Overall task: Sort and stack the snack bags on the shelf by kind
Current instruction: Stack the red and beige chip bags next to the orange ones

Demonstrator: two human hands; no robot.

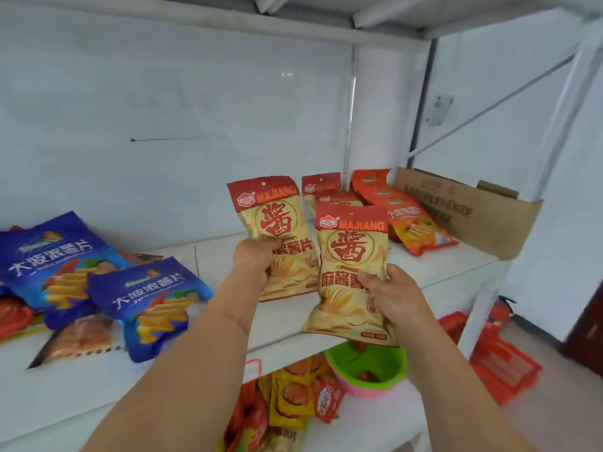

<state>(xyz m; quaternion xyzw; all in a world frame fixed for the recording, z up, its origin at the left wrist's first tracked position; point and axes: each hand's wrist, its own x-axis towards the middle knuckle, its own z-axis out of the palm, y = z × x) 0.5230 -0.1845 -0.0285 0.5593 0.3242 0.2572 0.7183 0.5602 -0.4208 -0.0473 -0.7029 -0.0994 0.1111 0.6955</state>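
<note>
Head view: two bags of the same kind are held up, one in each grip. The left hand [253,261] is curled round the lower half of the left Majiang bag [274,223], with the thumb on the front. The right hand [390,288] is curled round the lower part of the right Majiang bag [350,256], with the fingers pressed on its front. Both bags are held upright, so the long side of each runs up and down, and the red tops point up. The right bag is held lower and nearer to the camera, and its left edge covers a little of the left bag.

Just behind the two bags, toward the back of the shelf [434,272], more bags of the same kind [321,187] are seen, standing or leaning. That pile lies up and a little to the right of both grips, and it looks closest to the right hand. So the next move is likely a short push forward. Beside that pile a row of orange bags [404,220] is laid, and past it a cardboard box [470,210] is seen.

Both arms are stretched out forward, side by side, over the front edge of the shelf. Far to the left, blue bags [65,262] are piled loosely.
</note>
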